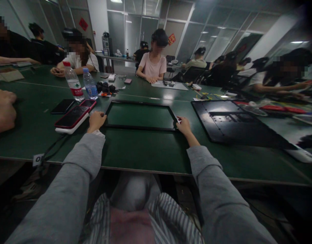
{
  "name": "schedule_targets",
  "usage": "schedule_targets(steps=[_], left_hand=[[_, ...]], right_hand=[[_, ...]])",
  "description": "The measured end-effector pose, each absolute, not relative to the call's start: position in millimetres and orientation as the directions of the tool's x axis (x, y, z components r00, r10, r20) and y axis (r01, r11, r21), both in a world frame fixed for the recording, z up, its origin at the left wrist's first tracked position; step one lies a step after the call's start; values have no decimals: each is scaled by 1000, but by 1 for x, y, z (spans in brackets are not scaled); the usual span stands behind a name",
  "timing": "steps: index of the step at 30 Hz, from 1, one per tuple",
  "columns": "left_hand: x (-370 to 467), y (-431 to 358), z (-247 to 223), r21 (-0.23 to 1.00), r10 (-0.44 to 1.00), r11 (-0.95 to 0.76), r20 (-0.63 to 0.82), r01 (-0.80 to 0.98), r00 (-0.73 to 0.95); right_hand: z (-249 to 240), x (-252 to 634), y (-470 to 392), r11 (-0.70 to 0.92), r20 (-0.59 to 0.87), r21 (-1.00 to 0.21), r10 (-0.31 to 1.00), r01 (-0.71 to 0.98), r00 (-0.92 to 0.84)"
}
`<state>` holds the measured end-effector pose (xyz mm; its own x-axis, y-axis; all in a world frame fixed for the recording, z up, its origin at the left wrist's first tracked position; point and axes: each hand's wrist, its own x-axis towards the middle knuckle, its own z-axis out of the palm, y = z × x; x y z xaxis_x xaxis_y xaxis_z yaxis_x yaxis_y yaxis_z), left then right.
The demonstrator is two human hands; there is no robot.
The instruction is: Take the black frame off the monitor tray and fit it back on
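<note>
A thin black rectangular frame lies on the green table in front of me, with the tabletop showing through its opening. My left hand is closed at the frame's left side, fingers curled by its edge. On the opposite side my right hand pinches the right edge near the front corner. Something small and white shows beside the right fingertips; I cannot make out what it is.
Left of the frame are a red-cased phone on a white device, a dark phone and two bottles. A large black panel lies to the right. Another person's hand rests at far left; people sit opposite.
</note>
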<state>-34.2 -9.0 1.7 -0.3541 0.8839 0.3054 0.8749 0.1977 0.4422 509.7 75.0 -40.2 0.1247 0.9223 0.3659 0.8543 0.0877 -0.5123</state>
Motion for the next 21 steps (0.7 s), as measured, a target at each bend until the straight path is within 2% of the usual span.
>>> schedule_targets(steps=[9,17,21], left_hand=[[-28,-13,7,453,868,207,324,867,-376],[-31,-12,4,432,890,219,279,875,-361],[-28,-9,3,471,870,182,332,863,-365]], right_hand=[[-31,504,68,150,401,-588,907,795,126],[-31,503,67,120,369,-565,922,816,120],[-32,504,68,96,375,-554,916,827,145]])
